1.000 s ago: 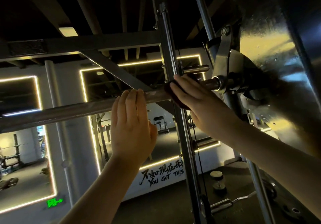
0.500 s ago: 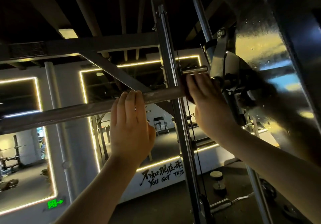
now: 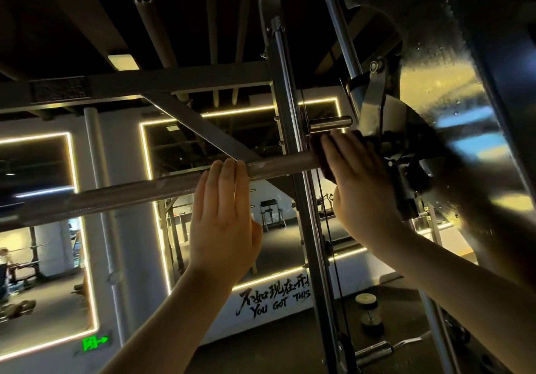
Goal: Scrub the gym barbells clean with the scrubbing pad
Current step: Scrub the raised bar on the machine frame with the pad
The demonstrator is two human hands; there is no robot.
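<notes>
Nearest the camera, two bare forearms are raised from the lower edge of the view.

The left hand (image 3: 223, 222) is laid against the long grey steel barbell (image 3: 130, 196). Its fingers are held straight and together, with the tips reaching the bar's top edge. The thumb is kept below the bar, not wrapped round it.

The right hand (image 3: 359, 188) is set further along the bar, well apart from the left. Its fingers are curled over a dark scrubbing pad (image 3: 317, 153), which is clamped onto the bar just beside the sleeve collar.

The barbell is seen from below, slanting up from lower left to upper right. Knurling is visible on its left stretch.

At the right end a large, shiny dark weight plate (image 3: 452, 106) is mounted, and light is reflected on its face. The bar is crossed by a dark metal rack upright (image 3: 285, 98). A short chrome peg (image 3: 330, 122) projects just above the pad.

Further off, a small dumbbell (image 3: 367, 312) is stood on end on the dark floor.

On the far white wall, black painted lettering (image 3: 274, 301) reading "YOU GOT THIS" is noted beneath mirrors framed in yellow light strips (image 3: 145, 188). A green exit sign (image 3: 94, 342) is lit at lower left.
</notes>
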